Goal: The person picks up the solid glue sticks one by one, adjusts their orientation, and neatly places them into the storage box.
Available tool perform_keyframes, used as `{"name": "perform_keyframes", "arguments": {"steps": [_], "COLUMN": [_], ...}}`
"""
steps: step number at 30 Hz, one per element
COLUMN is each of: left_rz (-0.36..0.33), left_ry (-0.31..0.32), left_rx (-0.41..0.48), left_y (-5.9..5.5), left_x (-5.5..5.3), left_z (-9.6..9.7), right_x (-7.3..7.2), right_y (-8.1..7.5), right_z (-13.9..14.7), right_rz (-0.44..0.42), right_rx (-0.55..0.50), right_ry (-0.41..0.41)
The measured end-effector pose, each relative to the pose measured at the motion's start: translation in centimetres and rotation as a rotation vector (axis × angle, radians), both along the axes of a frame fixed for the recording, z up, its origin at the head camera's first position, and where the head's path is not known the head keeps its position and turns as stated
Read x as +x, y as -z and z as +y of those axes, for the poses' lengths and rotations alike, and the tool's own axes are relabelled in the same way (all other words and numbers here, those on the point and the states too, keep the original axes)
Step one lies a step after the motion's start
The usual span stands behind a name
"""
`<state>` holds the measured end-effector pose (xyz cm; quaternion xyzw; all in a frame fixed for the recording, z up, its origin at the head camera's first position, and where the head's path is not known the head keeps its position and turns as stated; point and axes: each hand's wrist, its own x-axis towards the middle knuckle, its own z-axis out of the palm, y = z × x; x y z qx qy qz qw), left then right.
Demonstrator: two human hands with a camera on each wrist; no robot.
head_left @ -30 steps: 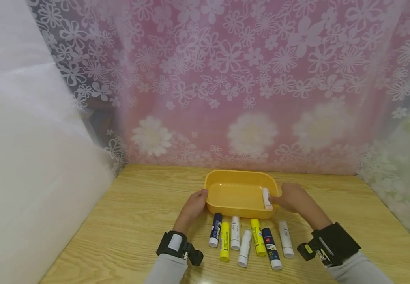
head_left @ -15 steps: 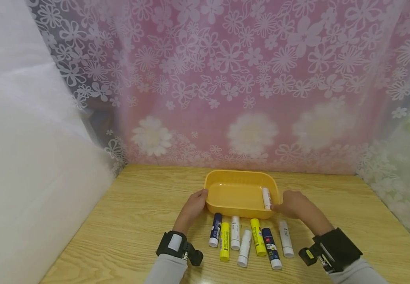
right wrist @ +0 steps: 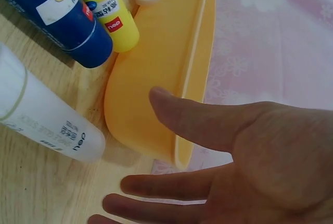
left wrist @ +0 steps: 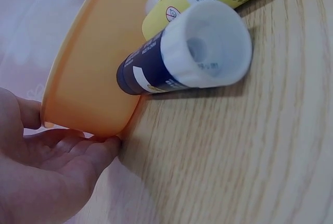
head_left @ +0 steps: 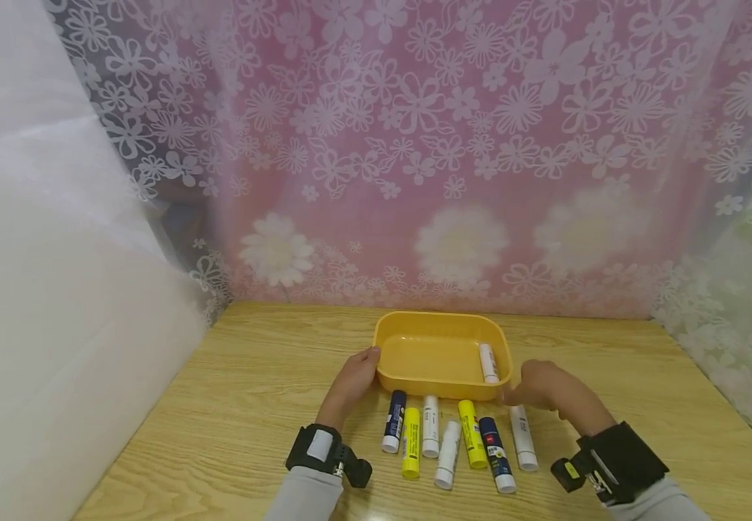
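Note:
A yellow plastic basin (head_left: 437, 389) sits on the table, with one white glue stick (head_left: 488, 363) lying at its right end. My left hand (head_left: 357, 375) grips the basin's left end, thumb at the rim and fingers against the outer wall in the left wrist view. At the opposite end, my right hand (head_left: 541, 385) is empty, its fingers (right wrist: 166, 185) extended and spread apart. Its thumb overlaps the basin's wall in the right wrist view. Just below that hand lies a white glue stick (head_left: 522, 438). A navy glue stick (left wrist: 151, 67) lies nearest my left hand.
Several more glue sticks lie in front of the basin, among them a yellow one (head_left: 473, 434), a navy one (head_left: 496, 456) and a white one (head_left: 448, 454). Behind the wooden table (head_left: 271, 362) hangs a pink flowered curtain (head_left: 362, 239). White sheeting (head_left: 76, 325) stands at the left.
My right hand has let go of the white glue stick inside the basin and moved out over the right rim, toward me. The left hand keeps its grip.

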<state>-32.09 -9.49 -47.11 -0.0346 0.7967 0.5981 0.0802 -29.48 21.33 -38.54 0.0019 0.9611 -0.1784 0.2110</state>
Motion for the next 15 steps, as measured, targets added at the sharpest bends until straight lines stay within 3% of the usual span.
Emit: {"name": "perform_keyframes", "arguments": {"steps": [15], "left_rz": [-0.005], "left_ry": [0.003], "left_rx": [-0.001], "left_y": [0.2], "left_x": [-0.1], "left_z": [-0.1], "right_x": [0.4], "right_y": [2.1], "right_z": [-0.6], "right_rz": [-0.073], "right_rx": [0.023], "right_ry": [0.014]}}
